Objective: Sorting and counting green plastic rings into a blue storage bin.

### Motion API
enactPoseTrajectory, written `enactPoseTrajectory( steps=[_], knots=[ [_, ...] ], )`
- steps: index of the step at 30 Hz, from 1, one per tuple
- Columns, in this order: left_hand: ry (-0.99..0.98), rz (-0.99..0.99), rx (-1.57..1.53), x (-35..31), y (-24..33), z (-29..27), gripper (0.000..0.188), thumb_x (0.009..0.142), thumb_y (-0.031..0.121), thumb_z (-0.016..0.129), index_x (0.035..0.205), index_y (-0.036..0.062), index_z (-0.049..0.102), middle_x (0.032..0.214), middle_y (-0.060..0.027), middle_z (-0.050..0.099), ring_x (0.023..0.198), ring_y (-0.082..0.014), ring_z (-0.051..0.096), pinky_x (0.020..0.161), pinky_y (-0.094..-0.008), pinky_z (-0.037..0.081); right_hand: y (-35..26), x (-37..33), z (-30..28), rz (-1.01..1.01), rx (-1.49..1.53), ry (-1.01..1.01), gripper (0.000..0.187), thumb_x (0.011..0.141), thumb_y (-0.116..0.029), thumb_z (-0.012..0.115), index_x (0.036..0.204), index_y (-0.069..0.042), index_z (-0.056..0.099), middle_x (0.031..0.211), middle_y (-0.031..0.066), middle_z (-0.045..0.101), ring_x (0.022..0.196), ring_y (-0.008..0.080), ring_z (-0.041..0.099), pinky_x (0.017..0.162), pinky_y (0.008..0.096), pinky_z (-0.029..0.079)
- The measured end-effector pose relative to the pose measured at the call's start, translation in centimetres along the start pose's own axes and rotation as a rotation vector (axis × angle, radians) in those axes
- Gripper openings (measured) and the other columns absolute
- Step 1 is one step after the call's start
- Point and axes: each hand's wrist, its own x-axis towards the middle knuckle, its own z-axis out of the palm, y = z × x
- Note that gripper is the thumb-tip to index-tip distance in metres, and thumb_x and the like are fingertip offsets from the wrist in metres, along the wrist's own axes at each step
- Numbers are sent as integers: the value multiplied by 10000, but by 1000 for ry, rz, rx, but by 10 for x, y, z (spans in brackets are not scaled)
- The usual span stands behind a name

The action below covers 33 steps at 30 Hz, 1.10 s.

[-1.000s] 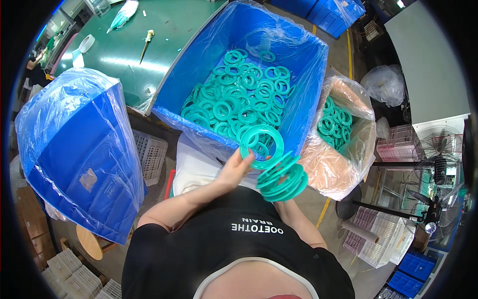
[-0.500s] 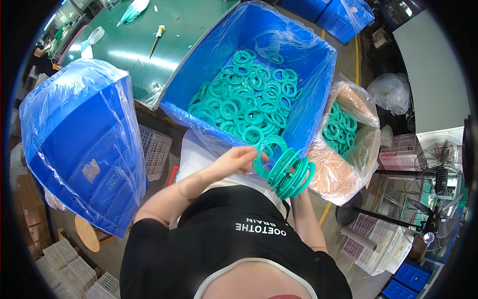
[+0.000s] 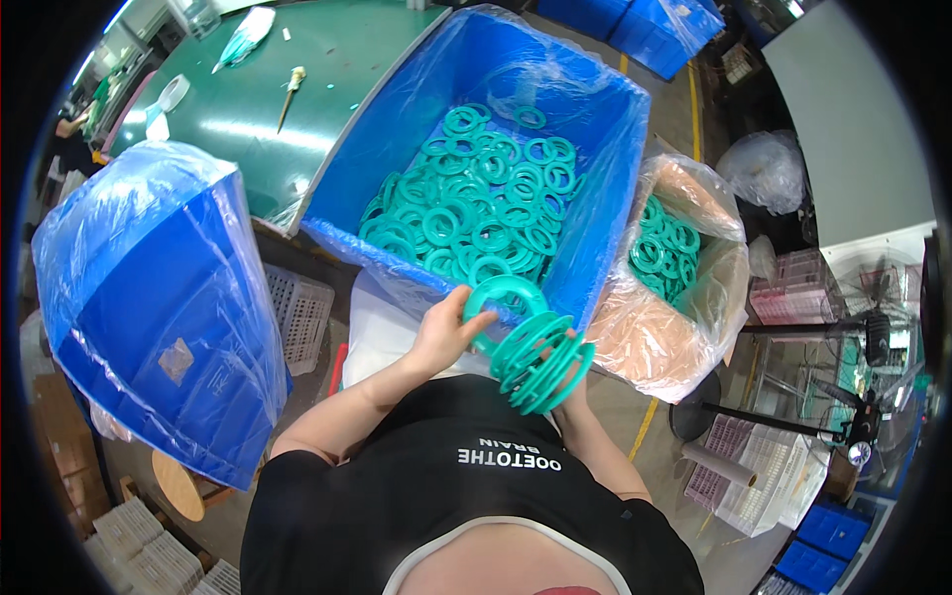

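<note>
Leftward along the near side of the blue bin (image 3: pixel 382 149), the stack of green rings (image 3: pixel 535 372) has been shifted slightly since the earlier frame. Just in front of the bin's near right corner, it is held tilted and loosely fanned in the right hand (image 3: pixel 572 385), whose fingers are clamped on the rings, though partly hidden by them. One ring (image 3: pixel 504 284) at the stack's upper left, seen against the bin's near edge, is pinched between the thumb and fingers of the left hand (image 3: pixel 436 332). Inside the bin, many loose rings (image 3: pixel 461 208) are heaped across the floor. More rings are held in a plastic-lined box (image 3: pixel 645 342) to the bin's right. Beyond the bin's left side, a green table (image 3: pixel 268 119) is seen, and farther left of the bin, a blue tub (image 3: pixel 159 307) draped in clear plastic.
</note>
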Motion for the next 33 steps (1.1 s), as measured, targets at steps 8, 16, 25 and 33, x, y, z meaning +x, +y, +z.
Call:
enactPoseTrajectory(
  steps=[8, 16, 25, 33],
  knots=[
    [93, 476, 481, 28, 2, -9, 183, 906, 146, 528, 764, 32, 509, 603, -151, 548, 587, -362, 559, 522, -441, 425, -7, 1, 10, -77, -39, 140, 102, 863, -65, 581, 959, -44, 554, 789, 41, 615, 665, 139, 613, 563, 264, 516],
    [13, 274, 64, 29, 39, 5, 172, 902, 160, 553, 829, 14, 502, 603, -146, 528, 572, -366, 530, 512, -435, 395, -31, 17, -19, -336, -130, 126, 92, 903, -138, 541, 915, -50, 563, 788, 60, 624, 658, 152, 610, 557, 267, 511],
    [87, 406, 159, 20, 10, 8, 207, 900, 149, 560, 787, 11, 455, 600, -184, 490, 588, -394, 508, 506, -444, 371, -8, 3, 12, -151, -67, 95, 112, 851, -103, 614, 942, -57, 568, 804, 25, 612, 682, 119, 603, 579, 241, 496],
    [204, 404, 269, 29, 5, -1, 260, 940, 215, 508, 767, 23, 531, 571, -115, 500, 543, -288, 527, 497, -386, 387, 11, 15, 0, -100, 3, 172, 411, 948, -432, 415, 827, -67, 559, 744, 64, 602, 630, 199, 609, 519, 337, 527]
  ],
)
